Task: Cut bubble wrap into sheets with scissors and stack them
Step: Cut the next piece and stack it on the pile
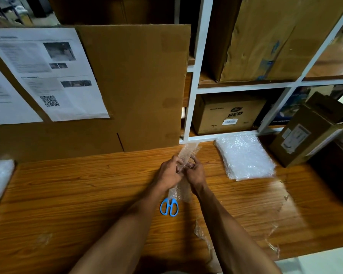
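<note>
Bubble wrap strip (187,155) pinched between both hands.

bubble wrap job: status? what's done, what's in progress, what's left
Done: a stack of cut sheets lies right of the hands on the table. In hand: left hand and right hand both grip one narrow strip; scissors lie unused. Left: stacking this piece; remaining stock unclear.

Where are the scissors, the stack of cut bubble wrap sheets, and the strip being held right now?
scissors (169,207), head view, on the blue handles.
stack of bubble wrap sheets (244,155), head view, middle of the top sheet.
bubble wrap strip (189,150), head view, upper part above the hands.
</note>
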